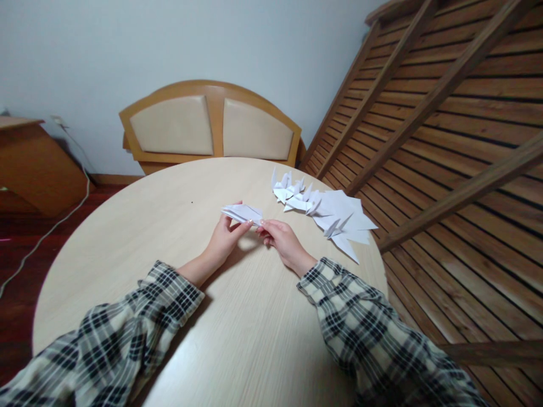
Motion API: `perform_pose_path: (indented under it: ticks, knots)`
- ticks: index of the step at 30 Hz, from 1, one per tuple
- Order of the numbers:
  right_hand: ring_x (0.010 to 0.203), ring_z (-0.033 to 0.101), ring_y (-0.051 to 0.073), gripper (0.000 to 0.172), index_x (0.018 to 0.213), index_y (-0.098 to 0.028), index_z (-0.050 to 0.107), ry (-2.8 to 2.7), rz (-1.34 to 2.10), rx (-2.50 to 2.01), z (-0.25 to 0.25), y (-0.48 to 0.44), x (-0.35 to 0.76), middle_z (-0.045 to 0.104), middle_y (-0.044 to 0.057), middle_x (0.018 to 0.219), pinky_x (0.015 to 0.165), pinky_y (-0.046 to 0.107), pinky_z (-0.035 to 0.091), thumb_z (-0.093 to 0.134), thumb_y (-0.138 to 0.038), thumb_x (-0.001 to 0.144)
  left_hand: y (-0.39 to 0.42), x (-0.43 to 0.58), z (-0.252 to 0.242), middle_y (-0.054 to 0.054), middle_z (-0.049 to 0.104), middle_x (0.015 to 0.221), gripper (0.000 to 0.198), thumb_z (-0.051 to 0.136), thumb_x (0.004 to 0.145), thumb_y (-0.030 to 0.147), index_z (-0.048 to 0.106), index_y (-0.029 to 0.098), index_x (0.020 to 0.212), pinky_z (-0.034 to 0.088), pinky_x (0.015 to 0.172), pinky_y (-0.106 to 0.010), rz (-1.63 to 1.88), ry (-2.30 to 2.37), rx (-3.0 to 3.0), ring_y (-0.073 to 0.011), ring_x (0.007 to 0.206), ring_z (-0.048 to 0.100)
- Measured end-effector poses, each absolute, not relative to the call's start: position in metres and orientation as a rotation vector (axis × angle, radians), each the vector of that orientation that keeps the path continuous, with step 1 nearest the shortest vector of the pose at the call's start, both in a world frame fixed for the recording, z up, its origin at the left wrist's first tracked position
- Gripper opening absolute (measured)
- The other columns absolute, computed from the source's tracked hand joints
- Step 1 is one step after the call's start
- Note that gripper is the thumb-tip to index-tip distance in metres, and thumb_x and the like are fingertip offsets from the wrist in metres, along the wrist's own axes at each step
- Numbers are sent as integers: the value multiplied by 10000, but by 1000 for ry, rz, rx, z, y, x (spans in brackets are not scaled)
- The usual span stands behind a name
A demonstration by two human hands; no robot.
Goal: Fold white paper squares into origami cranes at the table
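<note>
Paper (241, 212), folded narrow in layers, is held between both hands over the bench (127, 237). Loose sheets (348, 204) lie by the bench's right edge; white cranes (299, 202) run in a row beside them, some overlapping them in view. No container seen; sheets and cranes are simply set out on the bench. Left hand (226, 234) grasps the paper's left part, thumb at the near edge; right hand (282, 240) pinches its right tip. Step, by my reading: mid-fold, working that tip. Next move likely calls for aligned layers and a firm crease.
</note>
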State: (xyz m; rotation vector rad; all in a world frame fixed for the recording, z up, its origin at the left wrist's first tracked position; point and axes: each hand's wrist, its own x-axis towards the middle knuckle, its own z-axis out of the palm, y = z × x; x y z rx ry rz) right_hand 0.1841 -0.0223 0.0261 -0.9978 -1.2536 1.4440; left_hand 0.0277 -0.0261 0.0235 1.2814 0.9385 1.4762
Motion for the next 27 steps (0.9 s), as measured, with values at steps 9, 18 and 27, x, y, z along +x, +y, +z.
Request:
perform_pose_path:
  ticks: [9,18,27]
  knots:
    - [426,443,68,290,745,-166,555,-1197,1861,-941,33,-31,181,526,-29,549,371,192,312,592,-442,826,-26,25,24,-92,693,1070,314,730,736,346,680,153,979,445,929,-366,1388,848,1230,-200,931,617]
    - [447,427,86,388,699,-203,488,-1745,1103,-1000,31,-34,182,454,-48,530,433,221,341,441,-516,924,-22,24,17,-47,681,833,295,701,774,409,694,141,896,472,721,-266,1381,816,1125,-132,737,600]
    - [687,486,128,207,774,-208,521,-1860,793,-939,36,-33,183,548,-7,771,642,272,390,554,-382,882,-24,27,19,-47,668,833,276,702,771,396,655,140,865,473,697,-261,1335,794,1149,-131,730,593]
